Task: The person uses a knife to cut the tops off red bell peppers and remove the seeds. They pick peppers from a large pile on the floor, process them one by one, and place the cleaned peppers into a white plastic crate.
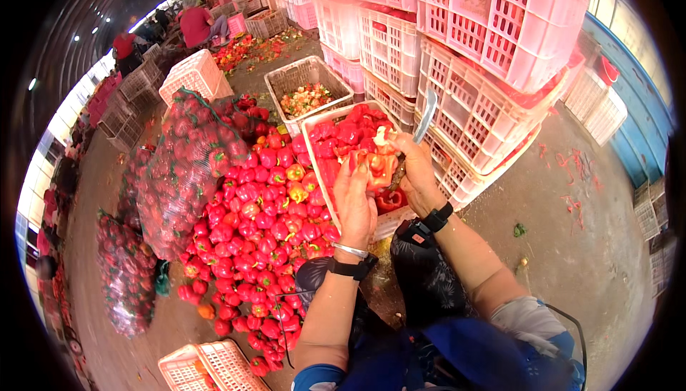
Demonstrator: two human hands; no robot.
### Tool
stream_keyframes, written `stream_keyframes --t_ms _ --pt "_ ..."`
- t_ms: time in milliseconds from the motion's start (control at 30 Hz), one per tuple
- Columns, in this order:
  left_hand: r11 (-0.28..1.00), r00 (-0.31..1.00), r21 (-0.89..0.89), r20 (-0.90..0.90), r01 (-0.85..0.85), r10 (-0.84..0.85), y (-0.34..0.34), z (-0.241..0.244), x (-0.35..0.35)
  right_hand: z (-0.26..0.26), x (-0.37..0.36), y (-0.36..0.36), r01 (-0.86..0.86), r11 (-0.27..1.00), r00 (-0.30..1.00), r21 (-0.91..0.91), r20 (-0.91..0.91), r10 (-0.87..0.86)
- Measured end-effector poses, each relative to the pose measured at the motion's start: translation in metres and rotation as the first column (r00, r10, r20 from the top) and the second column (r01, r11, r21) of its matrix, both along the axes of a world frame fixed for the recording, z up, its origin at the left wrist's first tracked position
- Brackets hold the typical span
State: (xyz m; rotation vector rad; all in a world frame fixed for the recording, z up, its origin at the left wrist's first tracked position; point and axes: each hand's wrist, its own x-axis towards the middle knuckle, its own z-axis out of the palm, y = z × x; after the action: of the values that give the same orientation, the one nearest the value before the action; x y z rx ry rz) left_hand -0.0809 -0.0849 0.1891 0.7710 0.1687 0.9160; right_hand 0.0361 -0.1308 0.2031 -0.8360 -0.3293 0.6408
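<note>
My left hand (355,198) holds a cut-open red bell pepper (383,170), its pale orange inside facing up. Wrapped around a knife (427,115), my right hand (419,174) has the blade pointing up and away from me. A pale piece of pepper core (382,138) sits at the right thumb; whether it is fully detached cannot be seen. Both hands are over a white plastic crate (318,172) filled with red peppers, several of them cut open. Whole red bell peppers (257,235) lie in a large heap on the floor to the left.
Behind the crate stands another crate (271,88) with pepper scraps (306,100). Stacked crates of peppers (471,104) rise close on the right. Full mesh sacks (185,176) lean left of the heap. A low crate (228,364) lies near my left side. People (197,26) sit farther back.
</note>
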Motion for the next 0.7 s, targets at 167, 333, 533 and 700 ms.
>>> stream_keyframes --t_ms 167,333,533,700 --pt "0.999 0.998 -0.018 0.048 0.048 -0.047 0.006 -0.008 0.001 -0.004 0.003 0.005 -0.035 0.999 0.998 0.011 -0.048 0.036" --pt "0.992 0.993 -0.122 0.115 0.035 -0.021 0.009 0.002 -0.007 -0.006 0.015 0.002 -0.164 0.986 0.983 0.027 -0.080 0.166" --pt "0.975 0.982 -0.196 0.140 -0.100 0.129 0.024 0.006 -0.030 0.065 0.010 -0.028 0.209 0.912 0.921 0.353 0.242 -0.305" --pt "0.979 0.979 -0.185 0.165 -0.089 0.120 0.022 0.015 -0.033 0.142 0.019 0.003 0.450 0.832 0.554 0.325 0.629 -0.545"
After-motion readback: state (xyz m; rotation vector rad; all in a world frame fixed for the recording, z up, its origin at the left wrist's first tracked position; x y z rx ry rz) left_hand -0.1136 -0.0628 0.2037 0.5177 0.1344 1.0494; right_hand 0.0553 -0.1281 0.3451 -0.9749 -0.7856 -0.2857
